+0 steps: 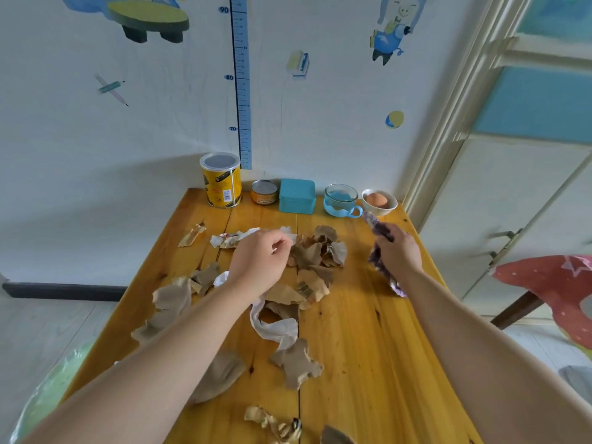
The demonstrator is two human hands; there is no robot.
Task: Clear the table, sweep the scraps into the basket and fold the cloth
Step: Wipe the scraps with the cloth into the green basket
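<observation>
Torn brown and white paper scraps [312, 251] lie scattered over the middle of the wooden table [368, 347]. My left hand [261, 257] hovers over the scrap pile with its fingers curled; whether it holds a scrap cannot be told. My right hand [398, 251] grips a purple patterned cloth [376, 227] at the table's right side, and the cloth's ends stick out above and below the fist. More scraps [298, 363] lie nearer to me.
Along the far edge stand a yellow can [221, 184], a small tin [264, 192], a teal box [297, 196], a glass cup in a blue holder [341, 200] and a bowl with an egg [379, 201]. A green bag [54, 389] is left of the table, a red chair [557, 290] right.
</observation>
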